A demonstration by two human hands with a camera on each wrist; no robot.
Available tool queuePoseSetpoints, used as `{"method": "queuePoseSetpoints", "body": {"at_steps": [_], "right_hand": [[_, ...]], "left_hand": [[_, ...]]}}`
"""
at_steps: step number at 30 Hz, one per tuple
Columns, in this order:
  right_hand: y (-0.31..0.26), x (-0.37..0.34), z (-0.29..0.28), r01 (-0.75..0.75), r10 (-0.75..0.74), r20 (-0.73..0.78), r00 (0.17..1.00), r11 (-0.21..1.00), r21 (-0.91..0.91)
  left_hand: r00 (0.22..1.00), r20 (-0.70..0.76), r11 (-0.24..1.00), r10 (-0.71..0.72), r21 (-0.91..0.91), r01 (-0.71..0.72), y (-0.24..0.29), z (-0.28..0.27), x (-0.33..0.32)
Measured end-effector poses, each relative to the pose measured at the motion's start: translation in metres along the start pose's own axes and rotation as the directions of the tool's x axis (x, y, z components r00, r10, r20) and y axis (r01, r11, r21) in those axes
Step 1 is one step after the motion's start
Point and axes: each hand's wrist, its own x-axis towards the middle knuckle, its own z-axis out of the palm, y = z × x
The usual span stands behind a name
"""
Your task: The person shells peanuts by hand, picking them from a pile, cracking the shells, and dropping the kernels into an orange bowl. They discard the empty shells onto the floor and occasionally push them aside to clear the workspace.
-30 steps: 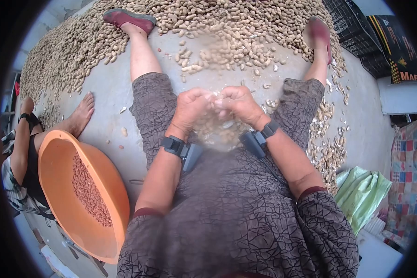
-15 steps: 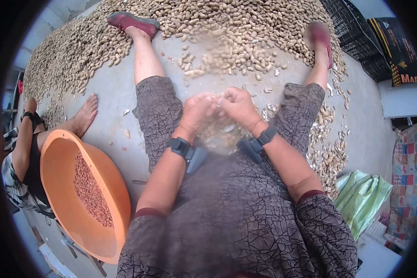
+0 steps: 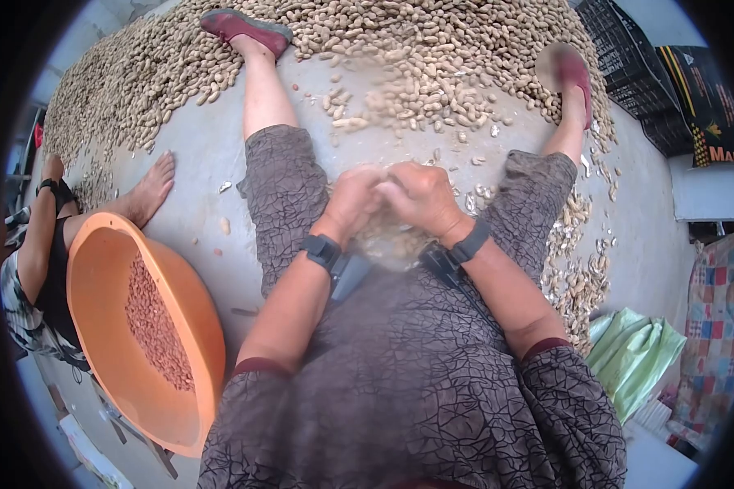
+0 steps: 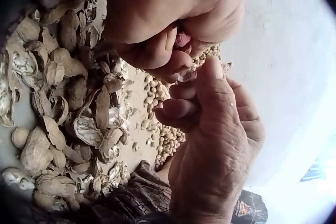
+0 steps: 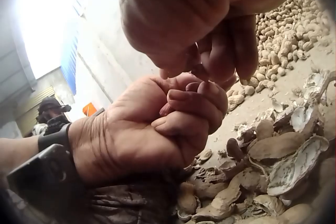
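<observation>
My two hands meet over the lap in the head view, fingertips together. The left hand (image 3: 352,204) has its fingers curled inward around a reddish peanut kernel (image 4: 182,39), part of which shows between them in the left wrist view. The right hand (image 3: 424,197) bends its thumb and fingers against the left fingertips, pinching at a small brownish peanut piece (image 5: 199,70) mostly hidden by fingers. Whether that piece is shell or kernel I cannot tell. Below the hands lies a heap of broken peanut shells (image 4: 86,129), some showing their white insides.
A large pile of unshelled peanuts (image 3: 432,49) spreads across the floor ahead. To the left an orange basin (image 3: 98,326) holds red kernels (image 3: 156,326), beside another person's bare foot (image 3: 151,189). On the right are more shells (image 3: 579,277), a green sack (image 3: 632,359) and a black crate (image 3: 628,73).
Both hands stay together over the lap. The right hand has turned further over the left fingertips, covering the reddish bit visible between them half a second ago. The head view has shifted slightly.
</observation>
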Motion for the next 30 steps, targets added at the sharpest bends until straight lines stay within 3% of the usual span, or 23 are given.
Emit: {"method": "queuePoseSetpoints", "body": {"at_steps": [2, 3, 5, 7, 9, 12, 14, 18, 20, 21, 23, 30], "right_hand": [[0.001, -0.001, 0.000, -0.165, 0.165, 0.012, 0.986, 0.984, 0.069], [0.002, -0.002, 0.000, -0.165, 0.164, 0.012, 0.986, 0.984, 0.068], [0.007, -0.003, 0.001, -0.388, 0.383, 0.067, 0.921, 0.895, 0.219], [0.020, -0.003, 0.005, -0.420, 0.419, 0.060, 0.906, 0.871, 0.254], [0.030, -0.002, 0.004, -0.450, 0.455, 0.052, 0.889, 0.847, 0.285], [0.040, 0.000, -0.011, -0.506, 0.493, 0.123, 0.861, 0.854, 0.122], [0.043, 0.002, -0.021, -0.580, 0.516, 0.394, 0.761, 0.813, 0.057], [0.063, 0.012, -0.040, -0.513, 0.500, 0.299, 0.812, 0.858, -0.043], [0.084, 0.024, -0.048, -0.577, 0.590, 0.014, 0.807, 0.793, -0.197], [0.099, 0.027, -0.051, -0.577, 0.591, 0.013, 0.806, 0.792, -0.200], [0.132, 0.031, -0.055, -0.596, 0.582, -0.154, 0.798, 0.728, -0.338], [0.162, 0.048, -0.045, -0.631, 0.677, -0.097, 0.729, 0.611, -0.479]], "left_hand": [[1.000, 0.024, 1.000, -0.011, 0.010, 0.011, 0.000, 0.001, 0.001], [1.000, 0.026, 0.998, 0.001, -0.068, 0.001, -0.003, 0.002, 0.002], [0.999, 0.031, 0.989, 0.016, -0.146, -0.011, -0.006, 0.000, 0.005], [0.998, 0.054, 0.999, 0.019, -0.048, -0.016, -0.005, -0.001, 0.006], [1.000, 0.015, 0.997, 0.011, -0.074, -0.010, -0.003, 0.002, 0.002], [0.997, -0.069, 0.994, -0.029, -0.111, 0.021, 0.014, 0.019, -0.011], [0.991, -0.116, 0.991, -0.061, -0.126, 0.046, 0.014, 0.015, -0.009], [0.999, 0.036, 0.962, -0.013, -0.274, 0.022, 0.004, -0.003, 0.003], [0.999, 0.044, 0.971, -0.018, -0.238, 0.028, 0.003, -0.002, 0.002], [0.999, 0.046, 0.970, -0.019, -0.240, 0.029, 0.003, -0.002, 0.002], [0.997, 0.076, 0.973, -0.016, -0.229, 0.033, 0.003, -0.002, 0.003], [0.996, 0.086, 0.977, 0.004, -0.214, 0.014, 0.001, -0.004, 0.005]]}}
